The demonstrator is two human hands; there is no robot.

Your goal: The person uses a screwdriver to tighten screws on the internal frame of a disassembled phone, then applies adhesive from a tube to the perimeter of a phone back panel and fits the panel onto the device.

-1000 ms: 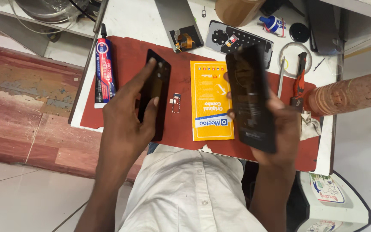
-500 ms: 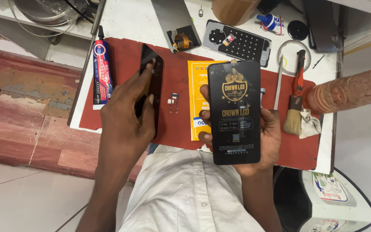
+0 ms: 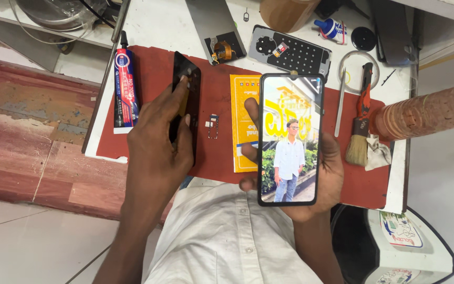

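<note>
My right hand (image 3: pixel 328 173) holds a black smartphone (image 3: pixel 290 138) upright over the red work mat (image 3: pixel 153 68), screen lit with a photo of a person standing outdoors. My left hand (image 3: pixel 158 142) lies on a dark phone screen panel (image 3: pixel 187 89) that rests flat on the mat, fingers pressing its surface. Between the two lies a yellow flat packet (image 3: pixel 244 126), partly hidden by the lit phone. A small SIM tray and tiny parts (image 3: pixel 213 126) sit on the mat beside the panel.
A glue tube (image 3: pixel 125 87) lies at the mat's left edge. A phone back frame (image 3: pixel 290 50), a flex part (image 3: pixel 222 50), tweezers (image 3: pixel 340 102) and a brush with a red handle (image 3: pixel 361 126) lie at the back and right. Another person's arm with bangles (image 3: pixel 426 113) reaches in from the right.
The phone in my right hand has turned from tilted to facing me, and its screen went from a dark logo page to a bright photo. My left hand stays on the panel.
</note>
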